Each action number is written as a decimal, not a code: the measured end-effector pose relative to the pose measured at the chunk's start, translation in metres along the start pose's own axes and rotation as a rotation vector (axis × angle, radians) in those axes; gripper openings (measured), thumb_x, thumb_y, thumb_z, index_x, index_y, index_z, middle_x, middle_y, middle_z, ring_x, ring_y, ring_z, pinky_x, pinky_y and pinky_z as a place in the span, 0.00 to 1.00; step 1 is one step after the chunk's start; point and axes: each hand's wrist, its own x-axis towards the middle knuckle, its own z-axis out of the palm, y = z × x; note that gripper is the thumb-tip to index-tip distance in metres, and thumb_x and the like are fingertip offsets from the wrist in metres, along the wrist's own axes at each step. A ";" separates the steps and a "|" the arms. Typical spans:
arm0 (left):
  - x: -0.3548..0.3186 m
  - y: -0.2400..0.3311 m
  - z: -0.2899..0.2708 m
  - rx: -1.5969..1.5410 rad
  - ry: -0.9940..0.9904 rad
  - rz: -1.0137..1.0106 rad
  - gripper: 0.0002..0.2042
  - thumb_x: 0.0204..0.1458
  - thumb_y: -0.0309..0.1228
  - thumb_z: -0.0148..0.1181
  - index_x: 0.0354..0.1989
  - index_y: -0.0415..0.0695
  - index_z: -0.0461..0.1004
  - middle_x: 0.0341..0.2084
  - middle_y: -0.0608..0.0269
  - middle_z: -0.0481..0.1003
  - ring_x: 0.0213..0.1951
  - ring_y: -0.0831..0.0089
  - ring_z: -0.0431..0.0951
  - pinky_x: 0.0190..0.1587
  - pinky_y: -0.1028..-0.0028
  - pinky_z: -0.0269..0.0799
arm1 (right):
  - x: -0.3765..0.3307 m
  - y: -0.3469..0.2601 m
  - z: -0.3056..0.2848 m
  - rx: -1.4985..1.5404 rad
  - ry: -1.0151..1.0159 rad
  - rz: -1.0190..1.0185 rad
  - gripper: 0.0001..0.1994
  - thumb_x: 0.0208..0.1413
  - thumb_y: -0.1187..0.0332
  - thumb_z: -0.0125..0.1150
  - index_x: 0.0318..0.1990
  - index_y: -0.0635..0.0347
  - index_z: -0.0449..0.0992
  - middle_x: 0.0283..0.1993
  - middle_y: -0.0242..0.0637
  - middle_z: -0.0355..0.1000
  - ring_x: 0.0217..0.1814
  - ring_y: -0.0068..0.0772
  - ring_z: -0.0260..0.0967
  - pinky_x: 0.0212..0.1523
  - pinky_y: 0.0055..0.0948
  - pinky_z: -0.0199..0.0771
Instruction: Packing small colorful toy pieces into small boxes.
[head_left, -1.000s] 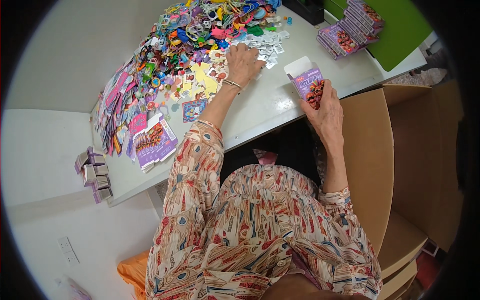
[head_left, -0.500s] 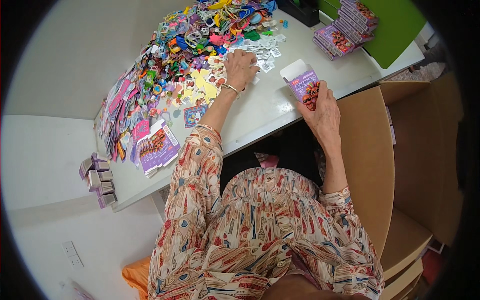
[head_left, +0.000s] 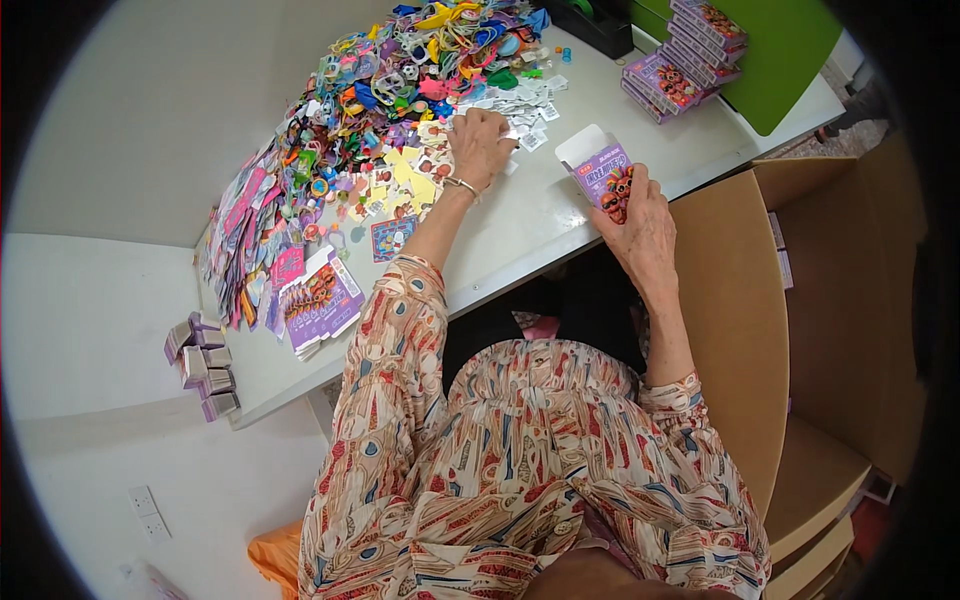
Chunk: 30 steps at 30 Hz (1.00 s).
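Purple box [head_left: 598, 170] open-flapped in right hand [head_left: 640, 225] grip | left hand [head_left: 480, 148] pinching paper slips [head_left: 520, 105] left of box | keep flap up, grab just one

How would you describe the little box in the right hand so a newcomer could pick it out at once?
Start at the pale table and go to its near edge, right of the colourful heap of small toys. There the right hand holds a small purple box upright. Unlike the closed purple boxes stacked by the green board, its white top flap stands open.
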 end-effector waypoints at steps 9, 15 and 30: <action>0.010 -0.038 -0.009 -0.381 -0.200 -0.149 0.07 0.43 0.31 0.66 0.27 0.41 0.77 0.27 0.61 0.74 0.33 0.70 0.73 0.41 0.72 0.67 | -0.001 -0.004 0.002 -0.015 -0.008 -0.017 0.31 0.45 0.62 0.66 0.54 0.65 0.59 0.39 0.54 0.68 0.43 0.57 0.68 0.41 0.49 0.70; 0.005 0.008 -0.071 -0.933 -0.272 -0.353 0.08 0.49 0.27 0.63 0.35 0.39 0.75 0.31 0.64 0.75 0.35 0.76 0.72 0.42 0.77 0.67 | -0.008 -0.014 0.007 -0.004 -0.062 -0.083 0.33 0.44 0.62 0.66 0.55 0.65 0.58 0.40 0.51 0.68 0.44 0.56 0.68 0.42 0.47 0.72; 0.008 0.017 -0.084 -0.987 -0.504 -0.482 0.09 0.52 0.32 0.61 0.40 0.45 0.81 0.39 0.59 0.78 0.45 0.68 0.75 0.49 0.70 0.68 | -0.010 -0.027 0.015 0.027 -0.146 -0.176 0.33 0.43 0.65 0.66 0.55 0.67 0.58 0.41 0.52 0.68 0.44 0.55 0.69 0.42 0.45 0.73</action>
